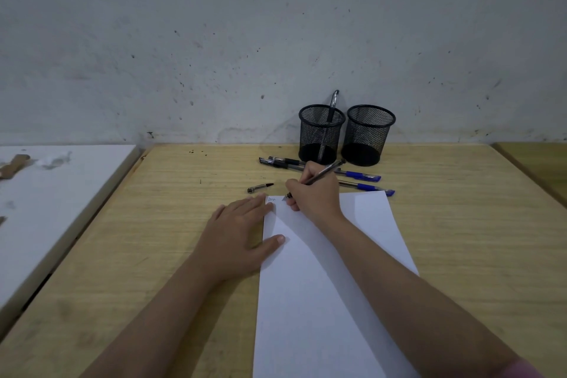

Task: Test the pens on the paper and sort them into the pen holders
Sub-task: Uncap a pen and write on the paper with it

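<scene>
A white sheet of paper [322, 301] lies on the wooden desk [153, 255]. My right hand [313, 193] grips a dark pen [325, 172], its tip touching the paper's top left, beside a small scribble [271, 199]. My left hand [242, 227] lies flat, fingers spread, on the paper's left edge. A pen cap [260, 187] lies just beyond my left hand. Two black mesh pen holders stand at the wall: the left holder [320, 133] has one pen in it, the right holder [366, 135] looks empty. Black pens [280, 162] and two blue pens [362, 176] lie before the holders.
A white board [52, 209] with paper scraps lies along the left of the desk. A stained grey wall [276, 40] closes off the far edge. Another wooden surface [540, 169] adjoins at the right.
</scene>
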Motion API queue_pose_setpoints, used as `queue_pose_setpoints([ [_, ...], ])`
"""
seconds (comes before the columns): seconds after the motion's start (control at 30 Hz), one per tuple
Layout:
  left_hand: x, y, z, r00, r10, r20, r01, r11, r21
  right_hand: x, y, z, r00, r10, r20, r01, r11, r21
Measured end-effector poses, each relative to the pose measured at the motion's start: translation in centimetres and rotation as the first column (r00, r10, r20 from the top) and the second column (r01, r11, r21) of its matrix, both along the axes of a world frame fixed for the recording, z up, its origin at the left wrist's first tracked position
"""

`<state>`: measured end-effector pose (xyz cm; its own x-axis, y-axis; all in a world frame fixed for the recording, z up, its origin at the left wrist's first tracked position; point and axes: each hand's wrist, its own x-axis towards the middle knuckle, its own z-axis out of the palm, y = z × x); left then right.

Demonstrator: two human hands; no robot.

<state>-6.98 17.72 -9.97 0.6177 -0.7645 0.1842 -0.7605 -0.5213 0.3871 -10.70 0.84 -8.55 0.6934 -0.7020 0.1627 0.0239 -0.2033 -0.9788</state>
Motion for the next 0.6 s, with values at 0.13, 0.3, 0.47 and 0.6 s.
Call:
queue_pose_setpoints([
  [0.13,0.04,0.05,-0.02,1.0,-0.005,-0.002,0.005,1.0,-0.008,0.01,-0.03,-0.08,1.0,-0.003,0.008,0.003,1.0,-0.004],
  [0.3,0.06,0.06,0.02,1.0,-0.004,-0.001,0.004,1.0,-0.011,0.18,-0.04,-0.25,0.999,-0.028,0.021,0.028,0.999,-0.032],
  [0.47,0.09,0.03,0.04,1.0,-0.004,0.001,0.004,1.0,-0.021,0.07,-0.08,-0.23,0.999,-0.025,0.023,0.026,0.998,-0.051],
  [0.6,0.03,0.04,0.11,1.0,0.002,0.008,-0.001,0.999,-0.049,0.05,-0.14,-0.34,0.999,-0.033,0.034,0.035,0.998,-0.059],
])
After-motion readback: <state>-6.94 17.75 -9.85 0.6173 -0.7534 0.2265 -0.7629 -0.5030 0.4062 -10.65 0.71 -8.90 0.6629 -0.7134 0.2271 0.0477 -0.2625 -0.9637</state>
